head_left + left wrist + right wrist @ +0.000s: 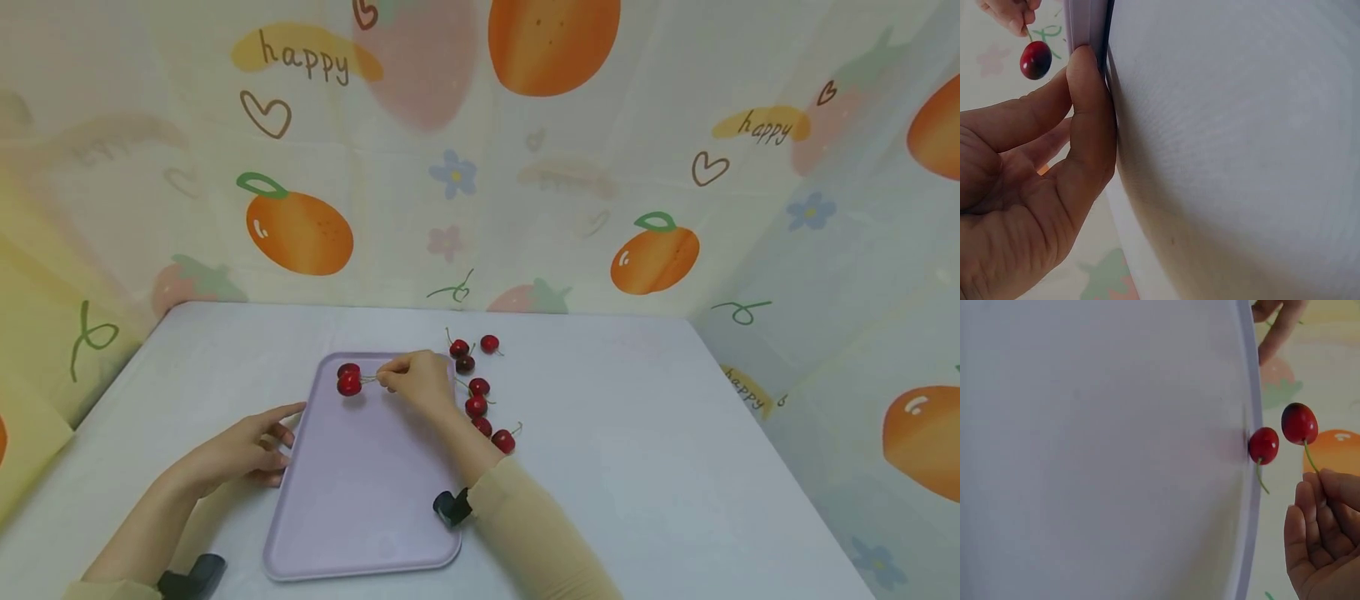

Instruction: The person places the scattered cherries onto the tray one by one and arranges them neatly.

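My right hand (418,385) pinches a red cherry (1299,423) by its green stem, holding it over the far left part of a pale purple tray (360,500). Another cherry (1264,445) lies on the tray near the far rim; in the head view the held cherry (349,384) partly covers it. At the tray's left edge is my left hand (242,446), fingers loosely bent. Its fingertips touch the tray's rim (1080,28) in the left wrist view, with the hanging cherry (1035,60) beyond them.
Several loose cherries (476,406) lie on the white table (637,467) along the tray's right side, beneath and beyond my right forearm. Two more groups sit near the far right corner, including a lone cherry (490,343). A fruit-printed cloth (480,208) hangs behind the table.
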The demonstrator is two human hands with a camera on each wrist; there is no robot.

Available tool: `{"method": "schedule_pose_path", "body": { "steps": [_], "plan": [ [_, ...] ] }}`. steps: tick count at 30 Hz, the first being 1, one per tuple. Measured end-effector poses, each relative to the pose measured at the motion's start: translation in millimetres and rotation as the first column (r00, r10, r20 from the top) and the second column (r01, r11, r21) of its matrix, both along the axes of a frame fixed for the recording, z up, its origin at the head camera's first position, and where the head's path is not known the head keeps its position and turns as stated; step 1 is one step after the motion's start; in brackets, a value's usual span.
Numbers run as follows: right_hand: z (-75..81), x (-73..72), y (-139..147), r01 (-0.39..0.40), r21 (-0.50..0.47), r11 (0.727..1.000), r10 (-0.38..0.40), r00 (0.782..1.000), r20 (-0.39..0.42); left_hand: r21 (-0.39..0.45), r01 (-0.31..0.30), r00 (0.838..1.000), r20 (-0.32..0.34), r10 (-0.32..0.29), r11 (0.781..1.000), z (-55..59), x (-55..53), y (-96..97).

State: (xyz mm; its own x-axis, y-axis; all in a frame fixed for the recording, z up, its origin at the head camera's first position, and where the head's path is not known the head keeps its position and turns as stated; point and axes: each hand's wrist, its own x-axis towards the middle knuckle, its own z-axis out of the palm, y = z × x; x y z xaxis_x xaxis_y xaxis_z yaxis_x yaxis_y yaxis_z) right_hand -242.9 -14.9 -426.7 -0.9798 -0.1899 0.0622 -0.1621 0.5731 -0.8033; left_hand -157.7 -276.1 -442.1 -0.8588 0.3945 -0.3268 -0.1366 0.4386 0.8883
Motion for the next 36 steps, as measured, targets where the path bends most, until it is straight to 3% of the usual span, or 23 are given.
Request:
{"method": "schedule_pose_path", "body": {
  "steps": [4,15,36],
  "plan": [
    [-5.5,1.7,-5.0,-0.014,-0.047,0.999,0.015,1.000,0.023,-0.002,-0.002,1.000,-0.003,0.002,1.000,-0.9,0.1,-0.1],
    [-15.0,3.4,-8.7,-0.007,-0.019,1.000,0.008,1.000,0.023,-0.002,-0.006,1.000,-0.004,0.006,1.000,0.2,1.4,0.7],
    [-17.1,4.9,-10.8,-0.049,0.054,0.997,0.049,0.999,0.011,-0.017,-0.006,1.000,-0.010,0.006,1.000,1.1,1.5,2.8]
  ]
}}
